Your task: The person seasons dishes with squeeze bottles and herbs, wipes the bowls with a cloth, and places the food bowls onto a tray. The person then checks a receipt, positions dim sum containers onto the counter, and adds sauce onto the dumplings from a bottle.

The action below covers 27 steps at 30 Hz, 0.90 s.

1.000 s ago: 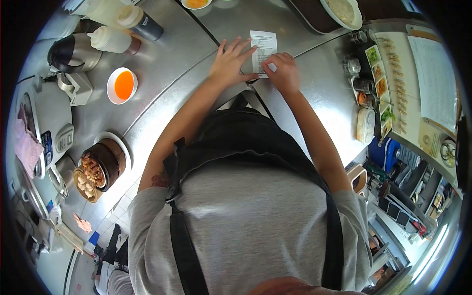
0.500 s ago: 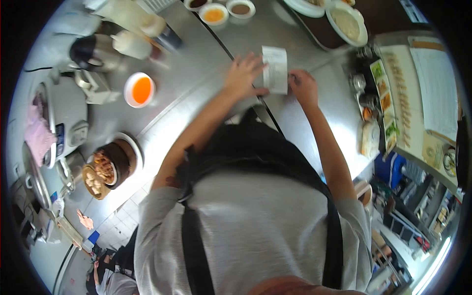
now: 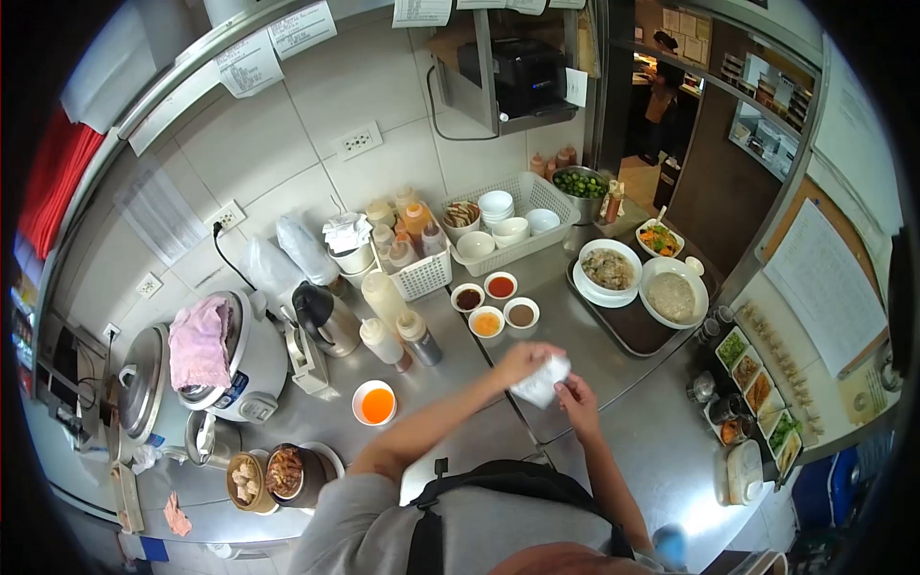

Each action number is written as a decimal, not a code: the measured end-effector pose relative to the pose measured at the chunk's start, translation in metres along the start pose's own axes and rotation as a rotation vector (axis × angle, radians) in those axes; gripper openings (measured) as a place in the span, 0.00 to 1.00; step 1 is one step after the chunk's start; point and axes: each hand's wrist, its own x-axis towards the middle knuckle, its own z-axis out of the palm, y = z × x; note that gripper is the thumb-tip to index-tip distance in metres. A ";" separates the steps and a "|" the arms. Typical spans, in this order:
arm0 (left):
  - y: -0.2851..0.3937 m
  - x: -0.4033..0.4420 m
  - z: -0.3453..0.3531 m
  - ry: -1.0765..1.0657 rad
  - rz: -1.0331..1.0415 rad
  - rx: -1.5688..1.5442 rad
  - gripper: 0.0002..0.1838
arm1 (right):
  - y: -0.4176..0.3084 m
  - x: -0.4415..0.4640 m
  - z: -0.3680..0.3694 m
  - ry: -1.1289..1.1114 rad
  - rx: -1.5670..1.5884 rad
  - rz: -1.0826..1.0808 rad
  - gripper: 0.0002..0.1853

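Note:
A white paper slip (image 3: 540, 383) is held up above the steel counter, its print too blurred to read. My left hand (image 3: 527, 362) grips its upper left part, fingers closed. At its lower right side my right hand (image 3: 577, 399) pinches the edge. Just beyond my hands stand small sauce bowls, among them an orange-yellow one (image 3: 487, 323) and a brown one (image 3: 521, 313). A bowl of bright orange liquid (image 3: 375, 403) sits to the left of my left hand.
A dark tray (image 3: 632, 331) with bowls of food is at the right. Squeeze bottles (image 3: 384, 299), a kettle (image 3: 326, 316), a rice cooker (image 3: 251, 364) and steamers (image 3: 247, 482) stand left. Behind are a white basket (image 3: 529, 251) and a printer (image 3: 522, 79). A person (image 3: 659, 105) stands beyond the opening.
The view has tilted up, showing the wall and shelves. The slip, flat on the counter before, is now lifted between both hands. My left hand has gone from spread fingers to a grip.

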 end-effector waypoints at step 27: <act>0.397 0.057 -0.325 1.369 0.574 0.765 0.21 | 0.053 -0.008 -0.014 0.078 -0.223 -0.075 0.13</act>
